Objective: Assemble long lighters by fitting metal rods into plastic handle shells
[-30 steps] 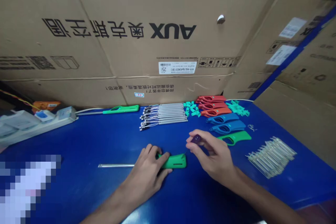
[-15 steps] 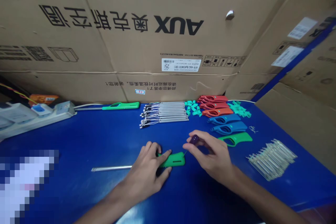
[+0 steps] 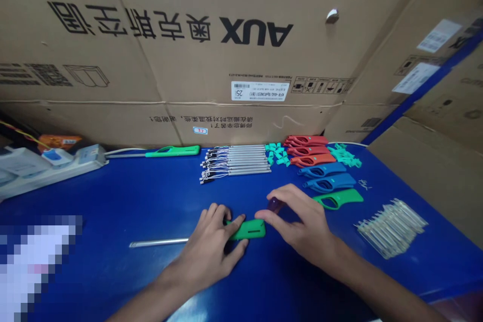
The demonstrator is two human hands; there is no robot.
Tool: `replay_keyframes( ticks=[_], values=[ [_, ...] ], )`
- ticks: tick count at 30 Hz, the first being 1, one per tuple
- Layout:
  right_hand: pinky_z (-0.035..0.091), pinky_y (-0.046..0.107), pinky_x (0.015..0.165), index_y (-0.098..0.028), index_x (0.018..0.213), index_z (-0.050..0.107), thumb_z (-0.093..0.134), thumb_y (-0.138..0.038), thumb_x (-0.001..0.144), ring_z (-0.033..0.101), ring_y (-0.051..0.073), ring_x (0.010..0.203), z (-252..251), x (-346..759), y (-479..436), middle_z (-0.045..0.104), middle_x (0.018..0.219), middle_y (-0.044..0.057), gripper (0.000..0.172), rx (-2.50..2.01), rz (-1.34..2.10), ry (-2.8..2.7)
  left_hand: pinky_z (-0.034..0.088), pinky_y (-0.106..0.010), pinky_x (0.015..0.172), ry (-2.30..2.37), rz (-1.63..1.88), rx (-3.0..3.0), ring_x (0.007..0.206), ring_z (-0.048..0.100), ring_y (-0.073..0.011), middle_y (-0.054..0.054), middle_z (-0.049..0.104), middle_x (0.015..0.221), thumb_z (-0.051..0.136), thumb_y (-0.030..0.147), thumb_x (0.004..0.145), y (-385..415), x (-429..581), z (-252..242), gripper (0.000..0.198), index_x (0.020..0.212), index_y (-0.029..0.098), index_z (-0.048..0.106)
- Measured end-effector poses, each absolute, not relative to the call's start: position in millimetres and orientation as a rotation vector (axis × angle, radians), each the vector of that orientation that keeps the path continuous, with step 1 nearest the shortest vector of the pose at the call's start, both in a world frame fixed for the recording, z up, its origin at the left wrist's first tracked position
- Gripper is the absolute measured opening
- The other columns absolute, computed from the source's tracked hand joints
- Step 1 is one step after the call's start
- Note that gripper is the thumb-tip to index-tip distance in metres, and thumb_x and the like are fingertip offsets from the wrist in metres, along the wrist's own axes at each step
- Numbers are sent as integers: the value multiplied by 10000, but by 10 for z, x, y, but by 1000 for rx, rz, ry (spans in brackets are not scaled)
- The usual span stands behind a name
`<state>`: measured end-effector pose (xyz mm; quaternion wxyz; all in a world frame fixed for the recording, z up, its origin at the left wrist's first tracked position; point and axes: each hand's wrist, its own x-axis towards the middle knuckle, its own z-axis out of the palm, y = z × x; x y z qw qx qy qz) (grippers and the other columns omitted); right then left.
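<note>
1. A blue tabletop (image 3: 124,196) is seen, bounded at the back and on the right by large stacked cardboard boxes (image 3: 188,60); the rear one bears upside-down black lettering and a white label.
2. The green lighter body (image 3: 251,230) lies flat on the tabletop near the front centre. A thin metal tube (image 3: 158,243) runs out of it to the left along the surface.
3. The lighter body is pinned to the table by the left hand (image 3: 213,241): the fingers are laid over its left end and the thumb is tucked against its near side.
4. A small purple-handled tool (image 3: 274,205) is pinched narrowly in the fingertips of the right hand (image 3: 298,221), with the fingertips brought against the right end of the lighter body; the tool's tip cannot be made out.
5. Behind the hands a row of metal tubes (image 3: 236,163) is laid side by side, with small teal parts (image 3: 277,153) just beside it.
6. Further right, red handles (image 3: 307,148), blue handles (image 3: 326,176) and one spare green handle (image 3: 337,198) are set in a line.
7. A heap of clear thin tubes (image 3: 392,224) is spread near the right edge.
8. A long green lighter (image 3: 173,151) is placed at the back left against the boxes, next to a white power strip (image 3: 49,168).
</note>
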<state>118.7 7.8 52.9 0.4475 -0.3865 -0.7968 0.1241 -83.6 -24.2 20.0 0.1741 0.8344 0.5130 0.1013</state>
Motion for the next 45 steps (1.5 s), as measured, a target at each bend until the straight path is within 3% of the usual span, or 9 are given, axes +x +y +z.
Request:
replay_keyframes(
  ticks=[6,10,14,21,26,32,38,42,45],
  values=[
    [536,224,799,-238,1225,509,573,-162,889,665,117,853,595,1270,43,685,975,10,351,-953,516,-2103,402,-435,799,1466,295,2397,933,444,-259,-105,490,1002,494,363,906,-232,-827,198,400,1259,203,595],
    [506,251,904,-214,1220,520,527,-106,863,626,131,1005,702,1313,21,651,1097,43,373,-889,558,-2235,391,-456,802,1486,273,2448,977,446,-284,-118,507,1049,525,340,874,-238,-791,208,406,1242,183,591],
    [520,254,832,-212,1135,602,564,-191,888,602,133,939,744,1324,59,602,1028,59,251,-864,551,-2294,382,-502,842,1437,270,2514,1008,449,-300,-113,533,1109,530,363,873,-199,-667,253,434,1276,204,529],
    [504,262,867,-213,1183,531,482,-8,779,603,130,959,736,1370,100,637,1064,31,456,-808,656,-2234,382,-538,973,1244,415,2401,1072,492,-269,-76,550,1185,535,296,885,-66,-476,168,296,1166,209,501],
    [512,266,736,-185,1111,616,551,-151,860,562,143,847,733,1366,166,561,943,62,261,-819,540,-2301,409,-500,1000,1171,508,2414,1083,525,-254,-81,558,1172,524,251,887,-59,-487,42,204,1081,190,538],
    [488,239,836,-204,1213,511,468,-22,808,606,117,921,716,1371,163,640,1026,25,446,-770,651,-2254,408,-478,1019,1159,499,2404,1092,524,-258,-83,569,1138,535,283,889,-43,-501,31,223,1089,187,560],
    [442,330,791,-169,899,507,473,-44,684,520,181,872,774,1319,152,580,929,60,251,-859,541,-2460,442,-448,959,1129,516,2403,1026,533,-242,-74,582,1076,503,252,900,-36,-510,62,204,1075,186,582],
    [410,298,695,-175,836,506,538,-234,860,475,168,782,807,1326,181,531,833,38,71,-971,410,-2514,446,-432,955,1112,528,2394,1031,537,-235,-63,581,1087,526,256,887,-38,-504,61,171,1037,197,584],
    [414,267,746,-181,953,529,498,-166,893,508,143,814,848,1353,181,561,877,22,69,-957,500,-2530,438,-451,979,1130,540,2406,1059,535,-245,-72,578,1127,552,277,877,-38,-493,61,211,1070,193,568]
  ],
)
